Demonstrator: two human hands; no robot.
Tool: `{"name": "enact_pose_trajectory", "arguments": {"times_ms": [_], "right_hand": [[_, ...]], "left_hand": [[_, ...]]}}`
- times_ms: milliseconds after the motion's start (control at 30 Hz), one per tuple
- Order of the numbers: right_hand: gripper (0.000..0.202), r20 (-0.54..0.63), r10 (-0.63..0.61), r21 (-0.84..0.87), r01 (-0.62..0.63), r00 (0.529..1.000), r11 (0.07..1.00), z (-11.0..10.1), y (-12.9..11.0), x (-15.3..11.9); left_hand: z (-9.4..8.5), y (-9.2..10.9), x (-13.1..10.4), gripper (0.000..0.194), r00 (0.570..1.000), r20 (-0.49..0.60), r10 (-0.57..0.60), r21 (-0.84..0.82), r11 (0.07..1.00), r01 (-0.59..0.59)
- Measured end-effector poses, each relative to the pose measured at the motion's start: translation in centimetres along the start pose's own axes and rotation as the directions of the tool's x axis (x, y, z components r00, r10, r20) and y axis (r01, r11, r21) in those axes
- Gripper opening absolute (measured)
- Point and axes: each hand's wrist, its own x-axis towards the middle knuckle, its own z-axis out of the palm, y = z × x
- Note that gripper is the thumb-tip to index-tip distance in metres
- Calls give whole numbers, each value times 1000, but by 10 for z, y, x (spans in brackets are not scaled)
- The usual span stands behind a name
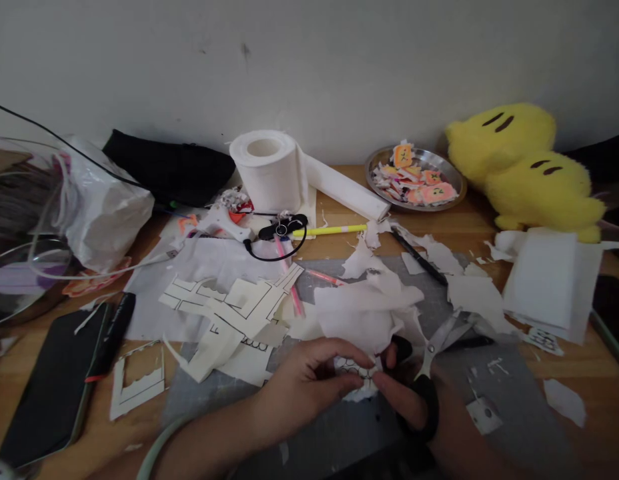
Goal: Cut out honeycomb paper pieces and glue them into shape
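Observation:
Between the thumb and fingers of my left hand (309, 377) is a small white paper piece with black drawn lines (353, 373). My right hand (402, 393) pinches the other edge of that piece. Black-handled scissors (429, 360) hang on my right hand, fingers through the handle loops, blades parted and pointing up to the right. Crumpled white paper (364, 310) lies just beyond both hands. Cream paper cutouts with black lines (239, 310) are heaped to the left. Below the hands is a grey cutting mat (334, 427).
A toilet paper roll (269, 177) stands by the wall, near a steel bowl (449, 203) of coloured paper pieces. Yellow plush toys (534, 173) sit at the right. A phone (49, 387) and black marker (112, 337) lie left; paper sheets (544, 280) lie right.

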Motion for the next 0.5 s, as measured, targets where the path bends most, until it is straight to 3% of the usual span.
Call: {"name": "enact_pose_trajectory", "arguments": {"times_ms": [133, 267, 500], "right_hand": [[20, -5, 6, -7, -6, 1000, 1000, 1, 2, 1], [19, 5, -8, -17, 8, 1000, 1000, 0, 1, 0], [21, 10, -6, 36, 5, 1000, 999, 0, 3, 1]], "left_hand": [[-1, 0, 0, 7, 999, 6, 47, 73, 996, -48], [-2, -1, 1, 23, 999, -32, 10, 83, 997, -8], [-1, -1, 1, 29, 998, -41, -56, 38, 998, 58]]}}
